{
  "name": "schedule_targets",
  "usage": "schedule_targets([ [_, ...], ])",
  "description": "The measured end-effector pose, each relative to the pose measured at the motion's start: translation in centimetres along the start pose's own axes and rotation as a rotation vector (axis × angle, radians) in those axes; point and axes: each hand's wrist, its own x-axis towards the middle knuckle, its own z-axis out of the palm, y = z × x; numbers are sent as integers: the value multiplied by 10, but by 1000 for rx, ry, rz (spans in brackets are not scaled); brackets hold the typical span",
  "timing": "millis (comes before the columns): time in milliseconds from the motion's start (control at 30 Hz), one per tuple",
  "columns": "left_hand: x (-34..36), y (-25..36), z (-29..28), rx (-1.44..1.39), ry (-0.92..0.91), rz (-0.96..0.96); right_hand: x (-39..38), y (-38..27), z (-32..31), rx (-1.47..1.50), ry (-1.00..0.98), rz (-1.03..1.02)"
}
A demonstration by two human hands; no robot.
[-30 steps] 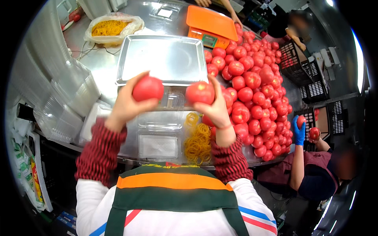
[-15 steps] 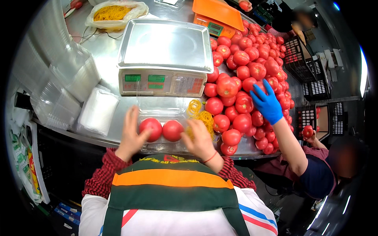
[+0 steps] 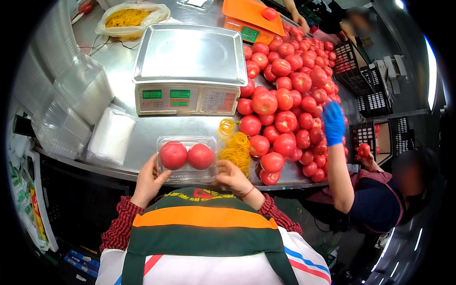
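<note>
A clear plastic clamshell box (image 3: pixel 189 179) sits at the table's near edge, its lid down over two red tomatoes, the left one (image 3: pixel 173 155) and the right one (image 3: pixel 201 156). My left hand (image 3: pixel 149 183) grips the box's left side, thumb at the near corner. On the opposite side, the bent fingers of my right hand (image 3: pixel 233 177) hold the near right corner. Just right of the box lies a loose heap of yellow rubber bands (image 3: pixel 236 151). Beyond it stands a scale with a bare steel pan (image 3: pixel 190 54).
A large pile of tomatoes (image 3: pixel 285 121) covers the table's right side. Stacked clear boxes (image 3: pixel 71 90) and a white packet (image 3: pixel 113 135) stand left. Behind are an orange scale (image 3: pixel 249 16) and a bag of rubber bands (image 3: pixel 128 19). A co-worker's blue-gloved hand (image 3: pixel 334 124) is at the pile.
The box's lid has come down over the tomatoes, and my hands have closed on its sides. The blue-gloved hand moved right across the pile. A tomato now rests on the orange scale.
</note>
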Motion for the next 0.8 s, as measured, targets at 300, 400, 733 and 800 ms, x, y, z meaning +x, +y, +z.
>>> schedule_targets([
  [300,11,12,6,-1199,-66,39,19,-10,72,-94,-193,-378],
  [400,21,13,25,-1486,-264,-80,25,-19,90,-481,-217,-551],
  [733,25,-21,-2,-1621,-445,32,74,-57,-24,-1882,467,-900],
  [800,18,-15,10,-1568,-433,18,74,-52,-23,-1875,532,-843],
])
